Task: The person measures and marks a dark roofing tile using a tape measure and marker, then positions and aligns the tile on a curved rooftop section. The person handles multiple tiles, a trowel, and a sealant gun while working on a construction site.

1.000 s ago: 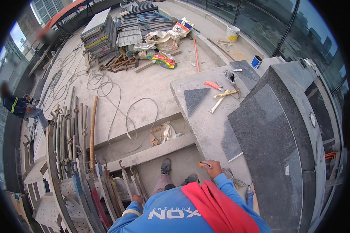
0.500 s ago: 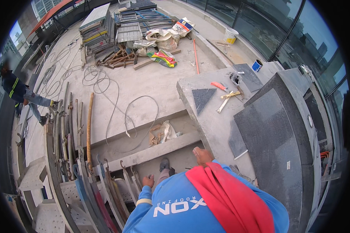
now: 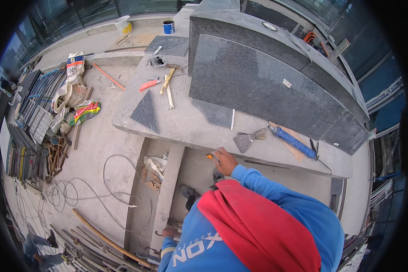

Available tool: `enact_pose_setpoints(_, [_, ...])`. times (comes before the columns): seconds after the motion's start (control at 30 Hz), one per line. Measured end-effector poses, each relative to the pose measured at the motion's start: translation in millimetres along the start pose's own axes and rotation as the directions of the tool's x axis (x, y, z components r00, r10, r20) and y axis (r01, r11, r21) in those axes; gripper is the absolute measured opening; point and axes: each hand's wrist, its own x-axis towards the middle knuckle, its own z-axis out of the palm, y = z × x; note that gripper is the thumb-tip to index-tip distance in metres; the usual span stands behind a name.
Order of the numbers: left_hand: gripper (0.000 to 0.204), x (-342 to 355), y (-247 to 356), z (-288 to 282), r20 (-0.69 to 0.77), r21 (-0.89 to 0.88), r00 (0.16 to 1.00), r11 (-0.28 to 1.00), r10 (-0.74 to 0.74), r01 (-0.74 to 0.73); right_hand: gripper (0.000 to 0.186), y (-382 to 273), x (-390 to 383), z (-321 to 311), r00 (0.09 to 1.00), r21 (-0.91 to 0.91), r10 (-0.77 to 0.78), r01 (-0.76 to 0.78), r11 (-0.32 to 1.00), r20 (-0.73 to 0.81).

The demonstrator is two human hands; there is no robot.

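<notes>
My right hand (image 3: 226, 162) is closed around a small object with an orange end (image 3: 210, 156); its kind is too small to make out. It hangs beside the near edge of a concrete ledge (image 3: 181, 124). On the ledge to its right lie a putty knife (image 3: 244, 141) and a blue caulking gun (image 3: 294, 143). Low by my body, my left hand (image 3: 170, 232) is next to metal hooks of the scaffold parts; its fingers are mostly hidden. Farther along the ledge are a hammer (image 3: 167, 81), a white stick (image 3: 169, 96) and a red-orange tool (image 3: 149, 85).
Dark stone slabs (image 3: 258, 86) lean along the ledge's back, and a triangular piece (image 3: 145, 112) lies flat. A concrete curb (image 3: 167, 190) runs beside my feet. Cable (image 3: 106, 177), sacks (image 3: 84, 111), stacked scaffolding (image 3: 20, 158) and a person's legs (image 3: 36, 247) are at left.
The view has swung to the right, bringing the putty knife and caulking gun into plain sight. My right hand has moved along the ledge's edge, and the orange-ended object now shows in it.
</notes>
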Motion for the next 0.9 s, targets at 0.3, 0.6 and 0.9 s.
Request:
enact_pose_setpoints(0.3, [0.030,160,26,-181,-0.067,-0.731,0.967,0.671,-0.247,0.120,0.037,34,-74,-15,0.948,0.042,0.295,-0.292,0.955,-0.123])
enact_pose_setpoints(0.6, [0.029,206,161,-192,-0.200,-0.661,0.974,0.719,0.105,-0.213,0.037,130,-95,-99,0.793,0.122,0.490,-0.480,0.869,-0.363])
enact_pose_setpoints(0.9, [0.035,102,243,-85,-0.050,-0.420,0.990,0.897,0.131,-0.140,0.035,304,-89,-240,0.606,0.277,0.454,-0.367,0.888,-0.653])
